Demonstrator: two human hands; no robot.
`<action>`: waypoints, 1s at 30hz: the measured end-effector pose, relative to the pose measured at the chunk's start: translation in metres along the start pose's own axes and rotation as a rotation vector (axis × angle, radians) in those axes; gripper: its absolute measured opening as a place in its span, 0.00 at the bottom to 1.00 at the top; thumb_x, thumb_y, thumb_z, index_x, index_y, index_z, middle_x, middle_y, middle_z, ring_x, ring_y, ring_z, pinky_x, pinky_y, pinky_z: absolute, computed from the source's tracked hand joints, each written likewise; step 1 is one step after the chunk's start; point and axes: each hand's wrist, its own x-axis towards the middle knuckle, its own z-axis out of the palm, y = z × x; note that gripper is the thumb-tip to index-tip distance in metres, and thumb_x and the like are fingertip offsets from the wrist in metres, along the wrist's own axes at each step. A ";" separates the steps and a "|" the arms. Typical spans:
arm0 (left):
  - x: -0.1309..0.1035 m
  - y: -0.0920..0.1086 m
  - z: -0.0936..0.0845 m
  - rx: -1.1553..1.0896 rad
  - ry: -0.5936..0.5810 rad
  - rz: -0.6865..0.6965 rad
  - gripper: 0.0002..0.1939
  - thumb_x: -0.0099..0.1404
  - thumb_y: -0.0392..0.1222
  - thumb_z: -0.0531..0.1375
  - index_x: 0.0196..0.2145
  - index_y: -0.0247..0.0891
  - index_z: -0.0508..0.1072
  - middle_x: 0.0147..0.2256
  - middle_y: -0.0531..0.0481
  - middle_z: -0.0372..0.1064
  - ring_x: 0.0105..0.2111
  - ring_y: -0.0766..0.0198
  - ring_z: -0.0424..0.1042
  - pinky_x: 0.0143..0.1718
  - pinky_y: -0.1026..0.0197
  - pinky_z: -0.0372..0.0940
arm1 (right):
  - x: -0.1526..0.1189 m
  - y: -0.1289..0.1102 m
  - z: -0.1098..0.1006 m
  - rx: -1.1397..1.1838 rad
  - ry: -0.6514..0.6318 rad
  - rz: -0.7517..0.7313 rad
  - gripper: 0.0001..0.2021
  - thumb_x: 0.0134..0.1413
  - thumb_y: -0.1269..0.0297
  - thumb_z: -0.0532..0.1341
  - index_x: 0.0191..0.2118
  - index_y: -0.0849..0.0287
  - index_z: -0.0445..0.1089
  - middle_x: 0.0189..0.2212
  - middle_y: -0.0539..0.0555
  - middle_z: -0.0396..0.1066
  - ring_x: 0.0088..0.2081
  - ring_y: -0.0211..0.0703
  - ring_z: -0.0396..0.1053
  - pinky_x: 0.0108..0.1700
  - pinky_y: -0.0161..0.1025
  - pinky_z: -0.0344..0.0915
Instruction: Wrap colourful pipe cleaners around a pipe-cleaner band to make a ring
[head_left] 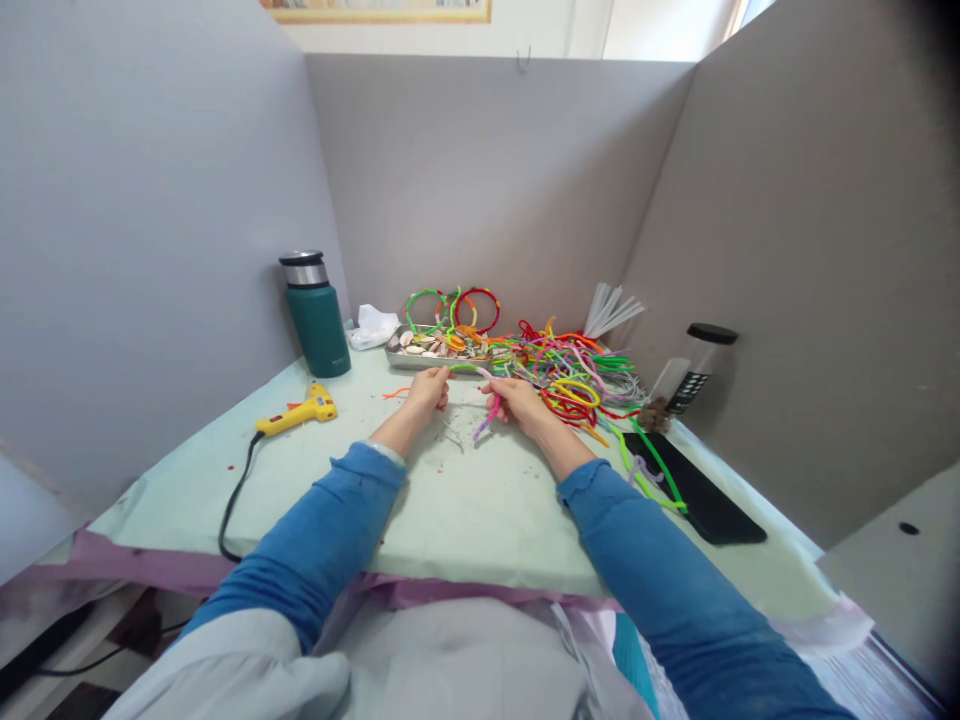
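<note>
Grey partitions (495, 180): they enclosed my place on the left, right and far sides.
Table (495, 520): its pale green cover lay under my work, with small bits scattered near the middle.
Blue sleeves (322, 545): they covered my forearms, which reached in from the near edge.
Heap (562, 362): many-coloured fuzzy strands lay tangled to the far right of my hands.
Black slab (709, 490): it lay flat at the right, green strands crossing its left part.
Teal bottle (319, 325): it stood upright at the far left, near the left partition.
Metal tray (439, 362): just beyond my hands, it held a load of shell-like pieces, the heap at its right.
Yellow glue gun (300, 412): it lay on the left, its cord running to the near edge.
Rings (498, 305): a red one and a green one showed behind the tray.
Left hand (429, 392): my fingers were closed in a pinch on the stem's green end.
Right hand (517, 402): my thumb and fingers were closed around its pink part.
Fuzzy stem (466, 368): it spanned the gap between my hands, above the table's middle, turning from green to pale pink; a purple end hung below my right hand. Whether it was one piece, I couldn't tell.
</note>
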 end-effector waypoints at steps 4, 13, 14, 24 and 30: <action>-0.003 0.003 0.001 -0.125 -0.007 -0.095 0.09 0.66 0.42 0.52 0.33 0.34 0.65 0.19 0.58 0.59 0.12 0.74 0.55 0.19 0.66 0.59 | 0.001 0.001 -0.003 -0.024 0.056 -0.057 0.13 0.56 0.57 0.58 0.31 0.64 0.70 0.17 0.49 0.68 0.12 0.28 0.57 0.13 0.28 0.51; 0.002 0.000 -0.007 -0.227 -0.013 -0.028 0.08 0.64 0.41 0.57 0.33 0.33 0.67 0.20 0.58 0.60 0.12 0.77 0.53 0.16 0.69 0.57 | 0.004 0.003 -0.006 0.026 0.001 -0.063 0.19 0.56 0.50 0.56 0.34 0.64 0.70 0.20 0.52 0.71 0.12 0.29 0.55 0.13 0.29 0.49; 0.002 0.000 -0.007 -0.227 -0.016 -0.019 0.08 0.63 0.42 0.57 0.34 0.33 0.67 0.20 0.58 0.60 0.12 0.77 0.53 0.16 0.69 0.57 | 0.004 0.003 -0.006 0.016 -0.004 -0.085 0.18 0.54 0.50 0.58 0.34 0.64 0.70 0.20 0.52 0.71 0.12 0.28 0.55 0.13 0.29 0.49; 0.000 -0.001 -0.008 -0.072 -0.045 0.075 0.14 0.60 0.48 0.60 0.34 0.32 0.71 0.21 0.55 0.66 0.11 0.78 0.51 0.16 0.68 0.56 | -0.003 -0.004 -0.003 -0.091 0.045 -0.154 0.19 0.50 0.48 0.60 0.33 0.62 0.70 0.20 0.49 0.69 0.13 0.28 0.53 0.15 0.30 0.49; -0.003 -0.004 0.000 0.066 -0.249 0.012 0.13 0.61 0.46 0.59 0.33 0.30 0.72 0.24 0.48 0.71 0.11 0.75 0.55 0.15 0.67 0.56 | -0.002 -0.004 0.000 -0.190 0.080 -0.226 0.15 0.49 0.52 0.60 0.27 0.61 0.67 0.15 0.46 0.61 0.16 0.30 0.52 0.18 0.30 0.48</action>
